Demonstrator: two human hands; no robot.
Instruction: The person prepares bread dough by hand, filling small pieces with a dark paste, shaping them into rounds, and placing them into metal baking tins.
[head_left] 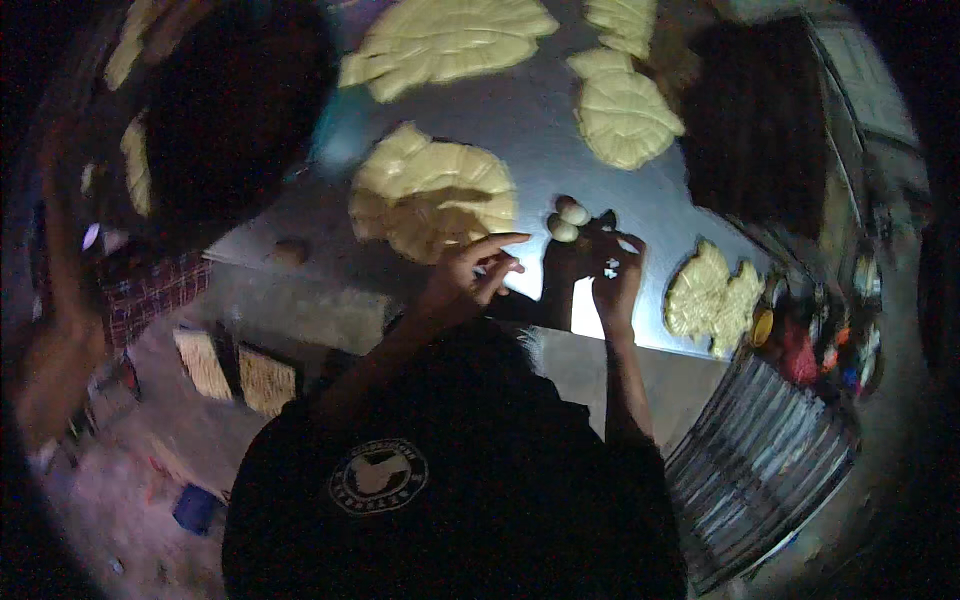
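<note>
My left hand (pixel 480 268) hovers at the near edge of a metal work surface (pixel 535 110), index finger extended and thumb apart, just below a flattened pale dough piece (pixel 420 185) with scored lines. My right hand (pixel 617 268) is at the same edge, fingers bent and apart, with bright gaps between them; I see nothing held. Just beyond it sit small pale rounded lumps (pixel 565 225), perhaps balls, in shadow. Another irregular dough piece (pixel 700 295) lies to the right of that hand.
More dough pieces (pixel 625 115) lie along the far part. Another person's arm (pixel 65 350) is at left, beside a dark mass (pixel 235 95). A ribbed metal sheet (pixel 760 460) and assorted colourful items (pixel 800 355) are at lower right, pale rectangular boards (pixel 265 380) at lower left.
</note>
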